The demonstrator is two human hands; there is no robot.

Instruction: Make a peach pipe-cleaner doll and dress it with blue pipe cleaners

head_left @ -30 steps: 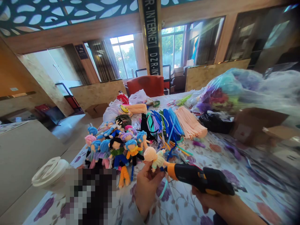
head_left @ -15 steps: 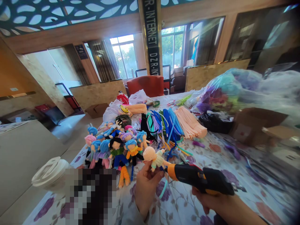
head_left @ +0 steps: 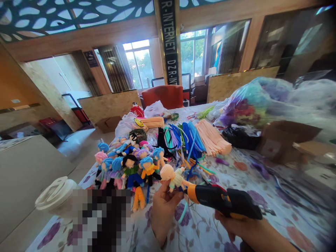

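Observation:
My left hand (head_left: pixel 166 206) pinches a small fuzzy doll (head_left: pixel 175 178) with a bald peach head and a pale yellow-green top, made of pipe cleaners. Wrapped round the handle of a black and orange glue gun (head_left: pixel 223 200) is my right hand (head_left: pixel 236 224). The gun's nozzle points left and lies close to the doll's lower body; whether it touches cannot be told. Just left of the doll sits a pile of finished-looking dolls (head_left: pixel 131 164) with blue, pink, purple and black hair. Orange fuzzy legs (head_left: pixel 139 198) lie in front of that pile.
Bundles of blue pipe cleaners (head_left: pixel 193 141) and peach pipe cleaners (head_left: pixel 213 138) lie behind my hands. A lidded white cup (head_left: pixel 56 196) stands at the left edge. To the right are a cardboard box (head_left: pixel 286 140) and a large plastic bag (head_left: pixel 262 98). A red chair (head_left: pixel 162 96) stands beyond the table.

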